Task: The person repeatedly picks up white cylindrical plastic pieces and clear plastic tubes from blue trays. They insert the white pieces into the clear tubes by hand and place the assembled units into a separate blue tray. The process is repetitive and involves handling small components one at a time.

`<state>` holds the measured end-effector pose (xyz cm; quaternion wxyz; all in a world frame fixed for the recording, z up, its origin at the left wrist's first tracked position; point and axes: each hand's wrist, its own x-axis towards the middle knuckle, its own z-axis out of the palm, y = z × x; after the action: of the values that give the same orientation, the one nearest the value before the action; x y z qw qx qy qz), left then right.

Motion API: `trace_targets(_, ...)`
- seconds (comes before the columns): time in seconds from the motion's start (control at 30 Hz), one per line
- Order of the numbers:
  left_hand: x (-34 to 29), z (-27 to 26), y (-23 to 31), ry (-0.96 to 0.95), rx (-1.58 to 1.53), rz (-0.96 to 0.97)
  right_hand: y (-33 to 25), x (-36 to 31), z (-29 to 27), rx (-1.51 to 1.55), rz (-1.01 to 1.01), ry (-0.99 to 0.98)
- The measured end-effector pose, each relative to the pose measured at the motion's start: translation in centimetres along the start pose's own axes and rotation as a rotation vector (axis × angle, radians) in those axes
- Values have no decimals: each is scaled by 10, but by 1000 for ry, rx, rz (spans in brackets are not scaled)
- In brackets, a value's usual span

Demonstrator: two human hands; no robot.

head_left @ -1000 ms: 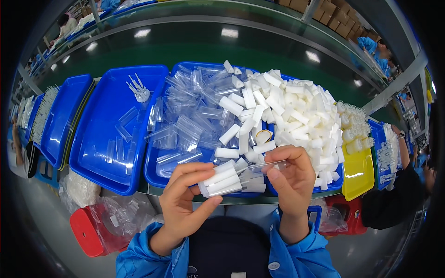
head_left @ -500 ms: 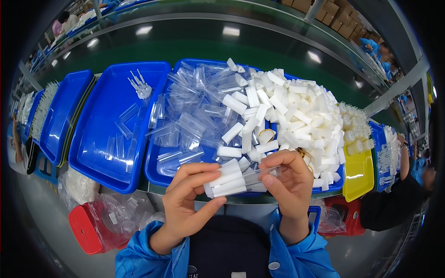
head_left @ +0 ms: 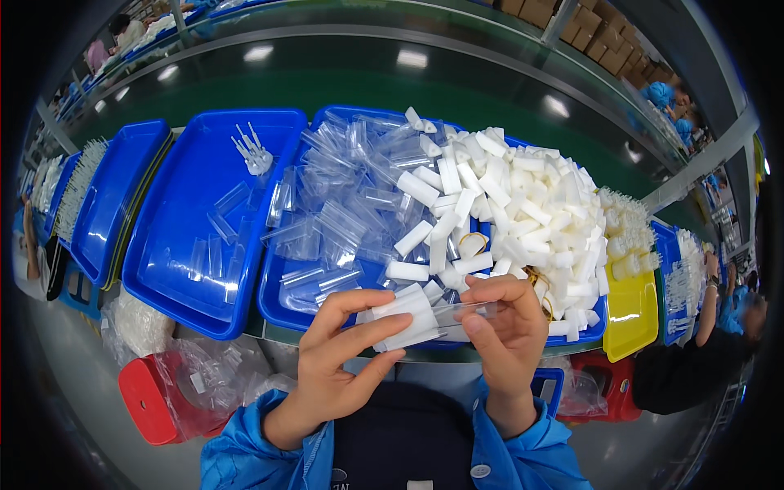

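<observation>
My left hand grips several white blocks held side by side, its fingers over the top and thumb below. Clear plastic shows along their lower edge. From the right, my right hand pinches clear plastic sleeves between thumb and fingers, their near ends against the white blocks. Whether the sleeves reach around the blocks, I cannot tell. Just beyond my hands, loose clear sleeves fill a blue tray, and a heap of white blocks overlaps its right side.
To the left, a blue tray holds a few clear sleeves and a cluster of white thin-tipped pieces. At right stands a yellow tray with clear parts. A green conveyor belt runs behind. Red stools stand below, and co-workers sit at both sides.
My left fingers have shifted further over the white blocks, which are turned slightly. My right hand keeps its pinch on the clear sleeves. The view has moved slightly.
</observation>
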<state>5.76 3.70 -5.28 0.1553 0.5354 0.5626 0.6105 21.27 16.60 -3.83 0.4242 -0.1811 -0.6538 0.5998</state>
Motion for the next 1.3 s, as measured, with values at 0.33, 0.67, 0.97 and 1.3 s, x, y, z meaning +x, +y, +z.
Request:
trace_targets(0.33,4,1,-4,-23,-26,54,-4,6,5,174,184,13)
trace_targets(0.67,1,24,-6,202,338,219,-4,-6,39,-928,-263,104)
trace_targets(0.97,-4,0,-17,316,317,140,-3,11,47,-767,-405,12)
trace_targets(1.3,-9,-53,-11,612,-352,-112,9,30,55,-821,-488,-275)
